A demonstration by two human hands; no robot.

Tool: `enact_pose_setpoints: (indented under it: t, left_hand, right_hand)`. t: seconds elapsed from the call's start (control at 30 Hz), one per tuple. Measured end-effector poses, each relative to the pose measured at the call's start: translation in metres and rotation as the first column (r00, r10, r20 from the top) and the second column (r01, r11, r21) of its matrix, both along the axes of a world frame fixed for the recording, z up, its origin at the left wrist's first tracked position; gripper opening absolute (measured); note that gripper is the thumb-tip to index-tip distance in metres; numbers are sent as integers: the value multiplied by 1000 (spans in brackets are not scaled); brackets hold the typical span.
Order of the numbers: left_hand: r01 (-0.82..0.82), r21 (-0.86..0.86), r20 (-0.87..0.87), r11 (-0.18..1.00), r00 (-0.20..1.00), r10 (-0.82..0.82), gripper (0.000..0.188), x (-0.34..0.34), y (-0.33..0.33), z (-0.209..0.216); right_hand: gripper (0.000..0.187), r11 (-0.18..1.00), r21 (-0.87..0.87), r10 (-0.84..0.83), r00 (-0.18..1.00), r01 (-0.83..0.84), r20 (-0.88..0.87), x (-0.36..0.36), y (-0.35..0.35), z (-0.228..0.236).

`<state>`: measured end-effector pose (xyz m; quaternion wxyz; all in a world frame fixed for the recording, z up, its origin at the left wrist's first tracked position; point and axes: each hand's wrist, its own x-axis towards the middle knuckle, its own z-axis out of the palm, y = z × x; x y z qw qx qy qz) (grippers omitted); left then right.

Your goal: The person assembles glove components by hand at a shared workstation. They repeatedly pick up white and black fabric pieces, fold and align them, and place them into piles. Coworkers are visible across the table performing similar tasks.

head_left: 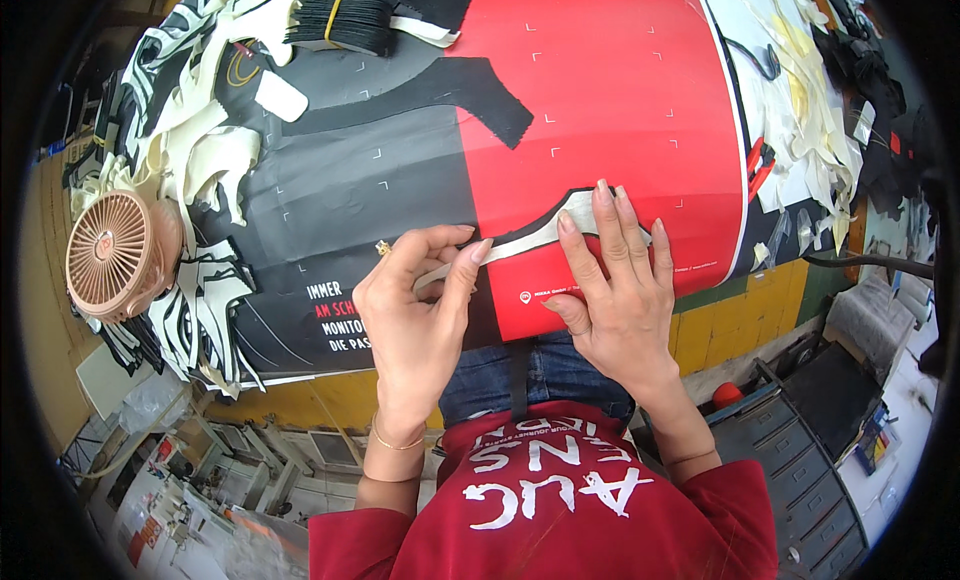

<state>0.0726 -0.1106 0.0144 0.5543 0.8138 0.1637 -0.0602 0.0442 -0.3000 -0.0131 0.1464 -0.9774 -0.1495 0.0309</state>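
Note:
A narrow, curved fabric piece (pixel 522 240), off-white with a black edge, lies across a black and red printed mat (pixel 610 100) in front of me. My left hand (pixel 412 295) pinches its left end between thumb and fingers. Over the wider right end, my right hand (pixel 622 295) lies flat, fingers spread, pressing the piece to the red part. Part of that end is hidden under the fingers. Farther back, a larger black fabric piece (pixel 445 85) rests across the black and red halves.
A pink fan (pixel 112 255) stands at the left, near black-and-white strips (pixel 205 305) and cream scraps (pixel 225 160). A banded bundle of black pieces (pixel 350 25) lies at the back. Right of the mat are a red-handled tool (pixel 762 168) and pale scraps (pixel 800 90).

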Motion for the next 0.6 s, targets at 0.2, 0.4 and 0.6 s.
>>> enact_pose_setpoints:
  t: [0.2,0.4,0.6]
  left_hand:
    - [13,69,14,998,1000,-13,10,5,-2,0]
    - [84,116,19,990,996,-87,12,2,-4,19]
    - [315,60,163,947,933,-321,14,-6,-11,28]
  right_hand:
    - [66,999,-38,-35,999,34,-29,-3,6,0]
    - [67,997,-63,-35,998,32,-49,0,9,8]
    - [51,983,160,-125,972,93,201,-3,16,20]
